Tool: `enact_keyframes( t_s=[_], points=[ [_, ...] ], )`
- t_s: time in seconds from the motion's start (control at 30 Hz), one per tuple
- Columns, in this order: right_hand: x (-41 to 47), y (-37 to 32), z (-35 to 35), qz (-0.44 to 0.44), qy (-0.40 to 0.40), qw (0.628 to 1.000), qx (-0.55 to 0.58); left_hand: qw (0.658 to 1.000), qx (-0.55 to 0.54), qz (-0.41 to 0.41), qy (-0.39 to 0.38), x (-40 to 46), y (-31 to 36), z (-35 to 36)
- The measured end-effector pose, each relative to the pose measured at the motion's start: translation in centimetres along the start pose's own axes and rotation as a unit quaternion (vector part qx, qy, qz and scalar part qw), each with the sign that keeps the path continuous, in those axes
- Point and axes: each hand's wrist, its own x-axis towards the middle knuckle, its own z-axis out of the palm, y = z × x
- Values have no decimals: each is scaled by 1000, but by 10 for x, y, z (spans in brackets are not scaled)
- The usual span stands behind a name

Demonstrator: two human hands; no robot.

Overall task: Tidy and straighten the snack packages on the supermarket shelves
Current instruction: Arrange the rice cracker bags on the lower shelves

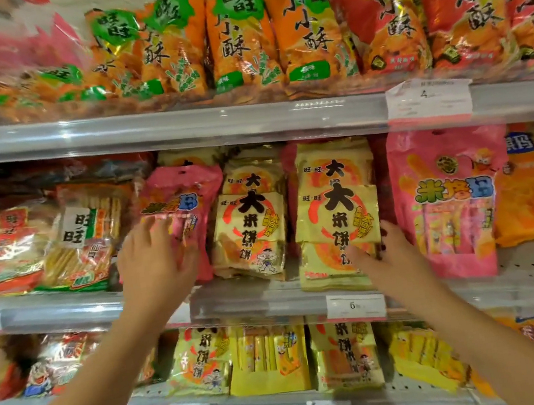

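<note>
On the middle shelf (266,298), both hands were at work among the snack packages. The left hand (154,257) lay flat with fingers spread against the front of a pink bag (184,193), which leaned to the left and stood out of line with the stock beside it; no finger was seen to curl round the bag, so the contact read as a press, not a grip. The right hand (388,250) reached to the lower right edge of a stack of yellow rice-cracker packs (337,205); its fingers appeared fairly straight and touching the stack, though motion blur left the thumb's position unclear. The lowest pack in that stack overhung the shelf's front rail. A second stack of yellow packs (251,225) stood between the two hands, tilted slightly. A larger pink bag (448,196) stood just to the right of the right hand, upright. In my judgement the step in hand was squaring the pink bag and the right-hand yellow stack. To do it well, the left palm should push the bag upright and back from its upper half, so the base does not slide forward; the right hand should ease the overhanging pack back, keeping the packs above it from toppling, faces forward.
</note>
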Motion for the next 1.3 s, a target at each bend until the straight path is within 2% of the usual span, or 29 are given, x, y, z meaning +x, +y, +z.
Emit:
enact_keyframes(
  t_s=[0.1,0.17,0.27,0.47,0.6,0.73,0.87,1.0,1.07,1.17,1.3],
  points=[
    [16,-2,4,66,6,998,-6,989,16,-118,-91,23,-29,-4],
    [23,-1,8,81,7,996,-22,981,8,-136,-135,26,-38,1],
    [28,-2,12,88,21,996,-16,977,-73,-139,-147,22,-43,7],
    [33,-1,19,86,57,995,-4,965,-156,-165,-129,27,-47,17],
    [33,-4,13,79,76,994,-4,966,-208,-134,-68,32,-52,11],
    [33,-18,-1,27,84,996,-19,942,-316,-117,-11,23,-56,-12],
    [30,-32,-11,12,43,999,27,924,-361,-127,18,7,-66,-41],
    [21,-54,7,5,-67,988,142,904,-400,-150,26,-6,-82,-54],
    [17,-71,24,11,-105,975,193,904,-396,-156,29,-10,-90,-59],
    [16,-98,54,-4,-127,969,212,916,-370,-152,35,-13,-108,-64],
    [19,-138,116,-16,-107,973,205,911,-387,-137,42,-12,-136,-71]
  ],
)
